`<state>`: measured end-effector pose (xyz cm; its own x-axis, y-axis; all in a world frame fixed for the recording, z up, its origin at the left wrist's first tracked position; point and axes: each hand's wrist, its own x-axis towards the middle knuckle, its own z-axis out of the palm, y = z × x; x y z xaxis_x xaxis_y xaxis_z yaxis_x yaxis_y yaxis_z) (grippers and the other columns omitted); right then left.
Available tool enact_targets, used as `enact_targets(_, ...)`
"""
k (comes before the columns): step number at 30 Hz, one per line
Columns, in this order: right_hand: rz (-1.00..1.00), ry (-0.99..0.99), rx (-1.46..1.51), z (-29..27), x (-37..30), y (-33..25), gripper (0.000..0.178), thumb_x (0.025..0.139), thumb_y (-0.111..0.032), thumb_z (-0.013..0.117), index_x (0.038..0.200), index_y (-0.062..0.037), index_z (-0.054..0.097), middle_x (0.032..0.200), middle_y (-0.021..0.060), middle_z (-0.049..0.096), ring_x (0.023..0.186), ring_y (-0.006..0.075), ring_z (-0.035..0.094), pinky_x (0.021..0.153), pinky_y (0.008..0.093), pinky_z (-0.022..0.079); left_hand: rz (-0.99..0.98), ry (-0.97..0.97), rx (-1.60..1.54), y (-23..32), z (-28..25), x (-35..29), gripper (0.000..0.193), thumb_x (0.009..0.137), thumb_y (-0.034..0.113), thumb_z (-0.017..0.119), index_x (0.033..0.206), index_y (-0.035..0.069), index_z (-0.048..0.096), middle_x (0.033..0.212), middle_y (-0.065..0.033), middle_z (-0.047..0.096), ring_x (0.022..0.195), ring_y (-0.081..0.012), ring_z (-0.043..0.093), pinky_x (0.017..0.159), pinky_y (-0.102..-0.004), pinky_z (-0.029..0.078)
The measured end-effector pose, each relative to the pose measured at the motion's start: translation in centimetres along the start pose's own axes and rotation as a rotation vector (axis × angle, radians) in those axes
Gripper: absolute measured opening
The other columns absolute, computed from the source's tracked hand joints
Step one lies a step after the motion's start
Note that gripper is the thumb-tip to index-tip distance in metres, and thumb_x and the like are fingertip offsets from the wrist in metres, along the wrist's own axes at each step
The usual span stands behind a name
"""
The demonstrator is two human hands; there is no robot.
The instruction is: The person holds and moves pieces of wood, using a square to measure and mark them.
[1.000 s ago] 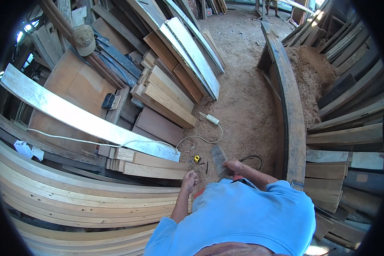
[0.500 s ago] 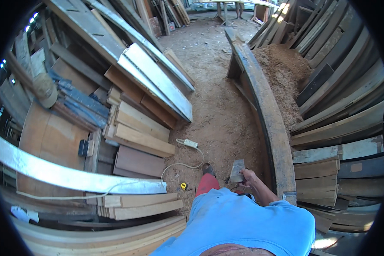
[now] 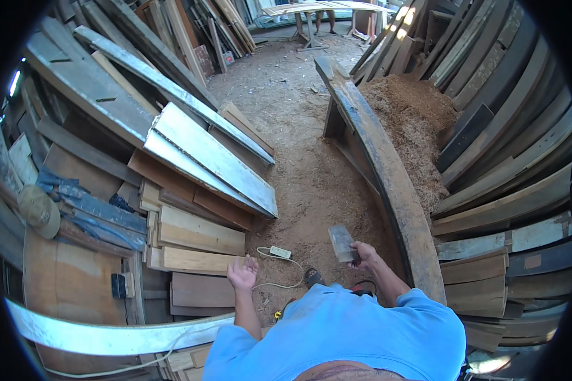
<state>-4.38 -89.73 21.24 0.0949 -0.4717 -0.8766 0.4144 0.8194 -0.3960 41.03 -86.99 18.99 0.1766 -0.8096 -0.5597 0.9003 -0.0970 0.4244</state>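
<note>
In my right hand [image 3: 365, 254] is a flat, grey, rectangular piece [image 3: 342, 243], gripped by its lower right side; its exact kind does not show. It is held above the dusty floor, just left of the long wooden bench [image 3: 397, 184]. My left hand [image 3: 242, 273] is raised on the other side, palm up with fingers spread, and nothing is in it. The nearest things to it are the stacked boards [image 3: 200, 259] and a white power strip [image 3: 280, 252] with a pale cord on the floor.
Leaning planks [image 3: 489, 146] line the right side behind a heap of wood shavings [image 3: 413, 114]. White-faced boards [image 3: 216, 159] slope in from the left. A long white board [image 3: 121, 335] crosses the lower left. Far ahead stands a trestle table [image 3: 327, 7], with a person's legs [image 3: 325, 22] behind it.
My left hand has come into view, open, at the lower left. The grey piece in my right hand has risen and shifted slightly left. The view has turned, so the surroundings shifted.
</note>
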Motion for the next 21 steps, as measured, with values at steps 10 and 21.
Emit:
enact_targets(10,-0.133,0.205,0.166,-3.7,4.8,-6.0,0.026,0.092,-0.027,0.058,0.109,-0.0077,0.062,0.094,0.0111,0.066,0.08,0.0257,0.066,0.06,0.0446,0.053,-0.18,-0.256,0.802,-11.6,8.9,8.8,0.016,0.093,0.021,0.065,0.082,0.012,0.059,0.065,-0.0013,0.057,0.052,-0.0131,0.055,0.045,-0.029,0.044)
enact_targets(21,0.037,0.333,0.18,-4.6,13.6,-16.9,0.032,0.093,-0.025,0.057,0.119,-0.0076,0.062,0.109,0.0173,0.067,0.095,0.0341,0.068,0.076,0.0521,0.059,-0.118,-0.127,1.197,-12.5,14.1,22.0,0.011,0.085,0.01,0.056,0.075,0.01,0.061,0.061,-0.0021,0.055,0.048,-0.0122,0.05,0.042,-0.0276,0.036)
